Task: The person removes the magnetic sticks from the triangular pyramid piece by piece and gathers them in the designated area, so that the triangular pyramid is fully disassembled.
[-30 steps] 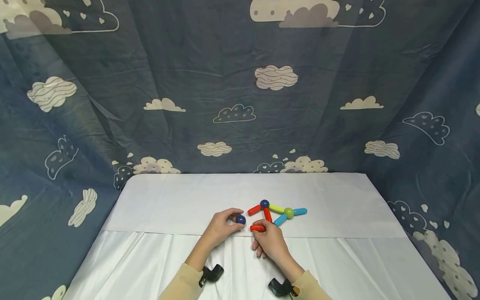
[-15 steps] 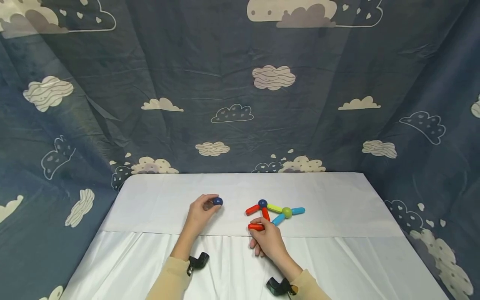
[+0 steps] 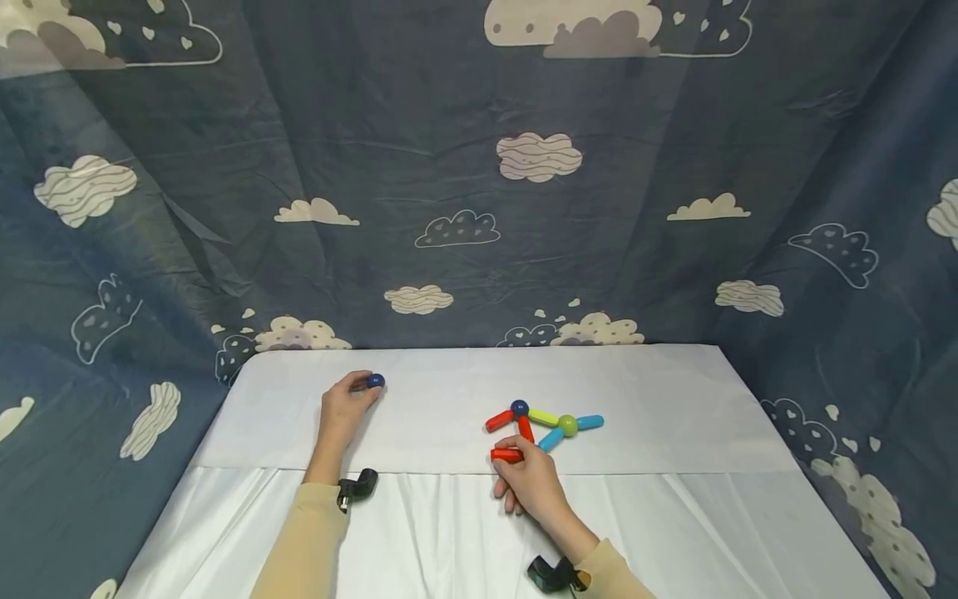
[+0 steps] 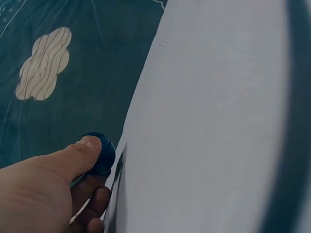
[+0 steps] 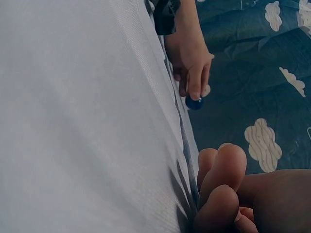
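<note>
Landmark: the green ball, on the white tablecloth.
Left hand: well to the left of the green ball and farther back; thumb and fingers pinch a loose blue ball. Whether that ball touches the cloth, I cannot tell.
Right hand: left of the green ball and nearer the person; thumb and fingertips grip a red stick, whose free end points left. Its other end is hidden by the fingers.
Joined blue ball: left of the green ball and slightly behind it, linked to it by a yellow-green stick.
Outer red stick: runs from the joined blue ball, away from the green ball.
Inner red stick: left of the green ball, running from the joined blue ball towards the right hand.
Right blue stick: attached to the green ball's right side.
Lower blue stick: attached to the green ball's near left side; its lower end is by the right hand.
Backdrop: dark cloth with pale clouds, behind the green ball.
</note>
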Action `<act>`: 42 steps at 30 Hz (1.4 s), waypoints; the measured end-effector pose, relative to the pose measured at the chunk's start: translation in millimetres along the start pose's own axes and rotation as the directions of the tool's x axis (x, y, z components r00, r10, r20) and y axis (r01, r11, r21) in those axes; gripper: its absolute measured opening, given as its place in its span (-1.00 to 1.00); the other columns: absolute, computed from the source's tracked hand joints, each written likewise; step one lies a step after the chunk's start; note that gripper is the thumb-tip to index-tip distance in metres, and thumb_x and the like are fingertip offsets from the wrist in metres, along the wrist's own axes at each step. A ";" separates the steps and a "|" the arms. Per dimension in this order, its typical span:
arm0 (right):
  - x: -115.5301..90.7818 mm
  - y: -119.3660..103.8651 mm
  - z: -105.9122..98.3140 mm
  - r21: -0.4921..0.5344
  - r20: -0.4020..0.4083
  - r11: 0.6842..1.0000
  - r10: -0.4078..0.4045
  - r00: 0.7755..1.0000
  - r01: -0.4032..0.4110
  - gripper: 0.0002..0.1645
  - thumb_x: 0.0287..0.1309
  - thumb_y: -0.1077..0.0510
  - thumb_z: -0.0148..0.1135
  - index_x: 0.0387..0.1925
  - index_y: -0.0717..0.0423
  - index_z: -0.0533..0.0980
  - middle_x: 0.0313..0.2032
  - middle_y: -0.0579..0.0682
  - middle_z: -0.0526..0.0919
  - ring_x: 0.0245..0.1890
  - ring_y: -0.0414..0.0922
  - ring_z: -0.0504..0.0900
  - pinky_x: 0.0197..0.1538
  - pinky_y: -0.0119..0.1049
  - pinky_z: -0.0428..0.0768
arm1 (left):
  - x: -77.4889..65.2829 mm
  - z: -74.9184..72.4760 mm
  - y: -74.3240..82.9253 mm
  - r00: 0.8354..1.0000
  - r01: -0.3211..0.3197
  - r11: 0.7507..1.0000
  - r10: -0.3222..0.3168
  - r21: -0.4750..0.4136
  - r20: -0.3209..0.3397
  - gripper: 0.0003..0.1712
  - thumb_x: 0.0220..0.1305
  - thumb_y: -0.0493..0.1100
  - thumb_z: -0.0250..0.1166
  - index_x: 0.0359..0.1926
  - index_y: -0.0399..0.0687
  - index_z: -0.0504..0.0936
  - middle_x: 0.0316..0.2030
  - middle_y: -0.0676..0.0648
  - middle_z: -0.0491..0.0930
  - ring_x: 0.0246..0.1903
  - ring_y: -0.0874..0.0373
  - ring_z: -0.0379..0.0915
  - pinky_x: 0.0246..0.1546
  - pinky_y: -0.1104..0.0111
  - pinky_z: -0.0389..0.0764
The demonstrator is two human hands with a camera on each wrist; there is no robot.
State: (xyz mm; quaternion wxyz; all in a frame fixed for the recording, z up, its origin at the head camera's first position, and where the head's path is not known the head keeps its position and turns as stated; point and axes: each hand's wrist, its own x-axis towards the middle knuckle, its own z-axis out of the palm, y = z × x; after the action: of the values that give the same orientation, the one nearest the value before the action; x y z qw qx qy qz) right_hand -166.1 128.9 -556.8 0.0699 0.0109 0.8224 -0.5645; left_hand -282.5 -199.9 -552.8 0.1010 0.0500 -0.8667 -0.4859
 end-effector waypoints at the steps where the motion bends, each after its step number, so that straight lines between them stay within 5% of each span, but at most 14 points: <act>1: -0.3 0.0 0.3 0.000 0.001 1.000 -0.001 1.000 0.001 -0.65 0.43 0.19 0.31 0.17 0.18 0.54 -0.67 -0.04 0.68 -0.84 -0.22 0.54 -0.70 -0.34 0.53 | 0.8 -0.3 -1.6 1.000 0.005 1.000 -0.005 0.005 -0.005 -0.50 0.37 -0.07 0.46 0.25 -0.15 0.66 0.15 -0.31 0.72 0.25 -0.25 0.59 0.42 -0.11 0.42; 16: -1.0 -0.1 1.5 0.010 -0.003 1.000 0.008 1.000 -0.008 -0.66 0.43 0.20 0.30 0.15 0.20 0.53 -0.67 -0.04 0.68 -0.84 -0.23 0.54 -0.70 -0.35 0.53 | 2.8 3.4 -2.1 0.998 0.041 0.999 -0.039 0.027 -0.055 -0.41 0.35 -0.07 0.47 0.33 -0.18 0.61 0.26 -0.31 0.65 0.33 -0.26 0.49 0.48 -0.14 0.33; 19: -1.9 0.2 2.8 0.011 0.001 1.000 0.006 1.000 -0.006 -0.66 0.43 0.20 0.30 0.16 0.21 0.53 -0.67 -0.03 0.68 -0.85 -0.23 0.54 -0.70 -0.35 0.53 | -6.0 4.0 2.5 0.989 -0.048 0.999 0.049 0.007 -0.137 -0.47 0.32 -0.13 0.50 0.26 -0.19 0.66 0.22 -0.28 0.65 0.27 -0.24 0.50 0.40 -0.11 0.39; 22: -1.8 0.5 2.8 0.012 0.004 1.000 0.006 1.000 -0.006 -0.66 0.43 0.21 0.30 0.16 0.21 0.53 -0.67 -0.03 0.68 -0.84 -0.23 0.54 -0.70 -0.35 0.53 | -21.8 9.0 18.0 0.962 -0.210 0.978 0.205 -0.006 -0.182 -0.59 0.26 -0.23 0.54 0.11 -0.22 0.74 0.06 -0.22 0.72 0.12 -0.20 0.60 0.27 -0.07 0.52; 26: -0.1 -0.1 0.9 0.013 0.003 1.000 0.005 1.000 -0.005 -0.66 0.42 0.21 0.29 0.16 0.21 0.53 -0.67 -0.02 0.68 -0.84 -0.23 0.54 -0.70 -0.34 0.54 | -49.5 27.6 47.9 0.937 -0.349 0.936 0.348 -0.041 -0.032 -0.72 0.24 -0.26 0.55 -0.02 -0.16 0.80 -0.15 -0.08 0.82 -0.11 -0.05 0.73 0.05 0.03 0.67; 29: 0.0 -2.0 -2.3 0.005 0.010 1.000 0.015 1.000 -0.015 -0.63 0.43 0.20 0.29 0.19 0.21 0.53 -0.67 -0.02 0.69 -0.84 -0.23 0.54 -0.69 -0.33 0.54 | -68.9 48.5 64.9 0.920 -0.349 0.935 0.355 -0.062 0.169 -0.75 0.31 -0.20 0.51 -0.01 -0.08 0.81 -0.18 0.02 0.84 -0.15 0.09 0.74 0.00 0.14 0.70; 33: -1.6 -4.5 -9.9 -0.028 0.030 0.999 0.045 0.999 -0.044 -0.54 0.42 0.19 0.30 0.29 0.17 0.51 -0.67 -0.02 0.69 -0.84 -0.23 0.54 -0.69 -0.36 0.52 | -86.8 73.6 74.6 0.875 -0.310 0.948 0.316 -0.079 0.367 -0.72 0.38 -0.14 0.46 0.07 -0.06 0.79 -0.11 0.04 0.83 -0.11 0.17 0.73 0.00 0.25 0.70; 38: -0.3 -4.4 -28.9 -0.129 0.055 0.990 0.070 0.996 -0.062 -0.46 0.40 0.16 0.31 0.36 0.11 0.51 -0.69 -0.04 0.66 -0.86 -0.24 0.49 -0.69 -0.41 0.44 | -98.0 96.3 75.0 0.824 -0.300 0.950 0.305 -0.088 0.477 -0.66 0.34 -0.14 0.49 0.11 -0.04 0.77 -0.06 0.03 0.82 -0.10 0.20 0.71 0.01 0.33 0.68; 42: 2.3 -1.5 -47.8 -0.172 0.120 0.984 0.070 0.990 -0.049 -0.48 0.41 0.16 0.32 0.35 0.09 0.52 -0.68 -0.01 0.65 -0.85 -0.22 0.46 -0.68 -0.41 0.44 | -102.2 111.6 78.7 0.807 -0.337 0.939 0.324 -0.064 0.494 -0.63 0.29 -0.09 0.53 0.10 0.01 0.77 -0.08 0.05 0.81 -0.10 0.21 0.66 0.02 0.33 0.64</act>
State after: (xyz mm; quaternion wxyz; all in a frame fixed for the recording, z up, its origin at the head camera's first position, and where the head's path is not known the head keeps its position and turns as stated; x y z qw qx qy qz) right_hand -173.5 172.7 -538.9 0.1390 -0.0058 0.8605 -0.4900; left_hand -207.0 -47.0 -555.2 -0.0431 -0.2268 -0.8650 -0.4456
